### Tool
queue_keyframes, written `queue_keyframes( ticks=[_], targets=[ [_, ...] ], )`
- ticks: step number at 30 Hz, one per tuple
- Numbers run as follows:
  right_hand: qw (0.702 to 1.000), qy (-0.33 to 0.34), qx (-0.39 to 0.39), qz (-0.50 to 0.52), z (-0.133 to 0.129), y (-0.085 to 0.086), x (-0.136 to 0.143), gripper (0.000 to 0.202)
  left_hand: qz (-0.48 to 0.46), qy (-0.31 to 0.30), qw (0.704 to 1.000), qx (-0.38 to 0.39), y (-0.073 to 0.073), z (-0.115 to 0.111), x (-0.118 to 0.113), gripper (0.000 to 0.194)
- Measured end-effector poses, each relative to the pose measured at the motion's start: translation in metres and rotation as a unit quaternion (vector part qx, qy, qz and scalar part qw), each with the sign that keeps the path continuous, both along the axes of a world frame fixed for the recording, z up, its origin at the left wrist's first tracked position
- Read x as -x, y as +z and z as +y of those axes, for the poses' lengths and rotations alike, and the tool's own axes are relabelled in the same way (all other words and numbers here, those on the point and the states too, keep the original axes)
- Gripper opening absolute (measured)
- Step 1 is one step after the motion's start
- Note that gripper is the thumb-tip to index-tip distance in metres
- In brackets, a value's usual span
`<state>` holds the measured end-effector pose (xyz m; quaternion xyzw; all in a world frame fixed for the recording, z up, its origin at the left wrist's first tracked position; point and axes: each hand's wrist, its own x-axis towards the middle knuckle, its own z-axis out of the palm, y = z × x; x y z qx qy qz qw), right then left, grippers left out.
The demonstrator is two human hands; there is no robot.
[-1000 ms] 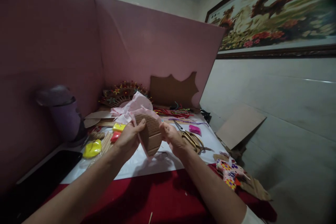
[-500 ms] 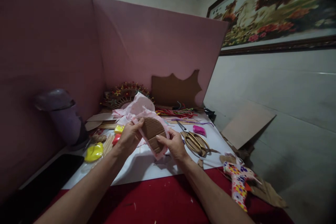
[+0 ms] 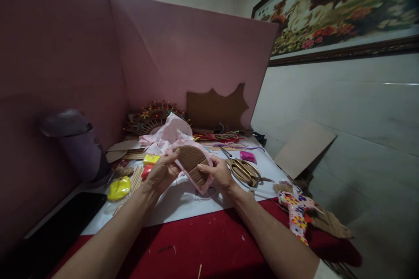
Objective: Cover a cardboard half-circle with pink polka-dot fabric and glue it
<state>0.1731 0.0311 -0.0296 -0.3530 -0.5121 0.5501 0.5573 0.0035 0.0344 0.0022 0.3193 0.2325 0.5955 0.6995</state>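
Between my hands is a rounded piece of brown cardboard (image 3: 193, 161) with pink fabric (image 3: 205, 188) folded over its edge. My left hand (image 3: 163, 170) pinches its upper left corner, thumb on the cardboard face. At the right edge my right hand (image 3: 220, 173) grips it, the thumb lying across the cardboard and the other fingers behind. Crumpled pink patterned cloth (image 3: 170, 133) lies just beyond it. Gold-handled scissors (image 3: 244, 171) rest on the white sheet to the right of my right hand.
On the left stand a purple tumbler (image 3: 80, 152) and a black phone (image 3: 68, 216), near yellow clay packs (image 3: 119, 188) and wooden sticks (image 3: 135, 181). A magenta pack (image 3: 248, 156) and coloured cords (image 3: 225, 137) lie behind. A patterned fabric figure (image 3: 297, 213) is at right.
The view has shifted slightly. My hands keep the fabric-edged cardboard in nearly the same place, and its tilt has changed a little.
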Motion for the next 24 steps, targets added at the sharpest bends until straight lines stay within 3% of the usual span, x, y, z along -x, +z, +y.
queue_keyframes(
  ticks=[10, 19, 24],
  targets=[
    [1.000, -0.002, 0.006, -0.008, -0.002, 0.006, -0.001, 0.028, 0.031, 0.002, 0.999, 0.030, -0.008, 0.001, -0.004, 0.016],
    [0.998, 0.008, 0.025, -0.055, -0.003, 0.005, -0.004, 0.042, -0.005, 0.064, 0.997, 0.049, -0.012, 0.007, -0.004, 0.019],
    [0.998, -0.007, -0.009, -0.058, -0.002, 0.001, -0.002, 0.039, -0.014, 0.083, 0.996, 0.039, -0.015, 0.010, -0.002, 0.020]
  ],
)
